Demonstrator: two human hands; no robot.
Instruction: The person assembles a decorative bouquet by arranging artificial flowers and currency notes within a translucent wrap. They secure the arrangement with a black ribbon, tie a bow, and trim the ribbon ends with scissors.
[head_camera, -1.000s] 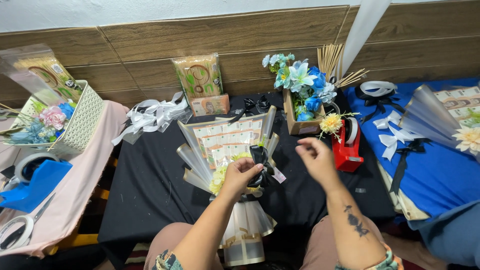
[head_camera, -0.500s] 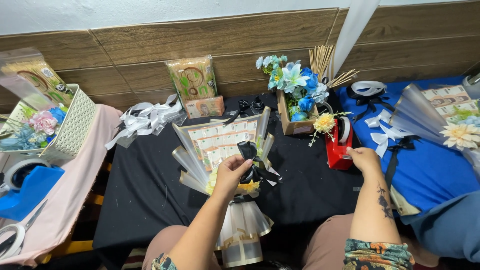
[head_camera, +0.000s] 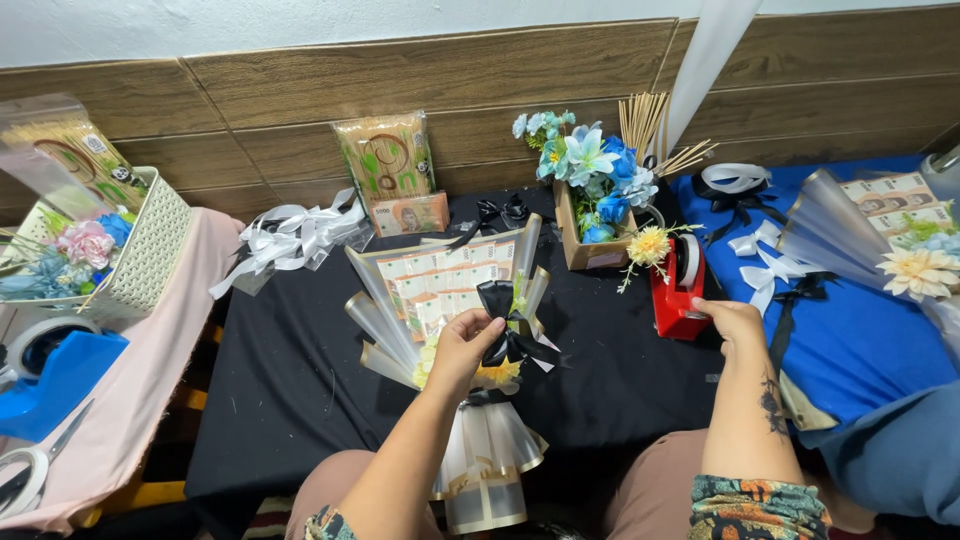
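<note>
A bouquet of fanned banknotes (head_camera: 450, 290) in clear and cream wrap lies on the black cloth (head_camera: 300, 380) in front of me. My left hand (head_camera: 462, 350) presses a black ribbon bow (head_camera: 505, 330) against its front, over a yellow flower. My right hand (head_camera: 733, 322) is off to the right, touching the base of a red tape dispenser (head_camera: 678, 290), fingers curled at it.
A wooden box of blue and white artificial flowers (head_camera: 590, 190) and skewers stands behind the dispenser. White ribbon bows (head_camera: 290, 240) lie at the back left. A second banknote bouquet (head_camera: 880, 230) and bows rest on blue cloth at right. A white basket (head_camera: 140, 250) stands at left.
My right hand left the bouquet and travelled right to the red tape dispenser. My left hand stayed on the black bow.
</note>
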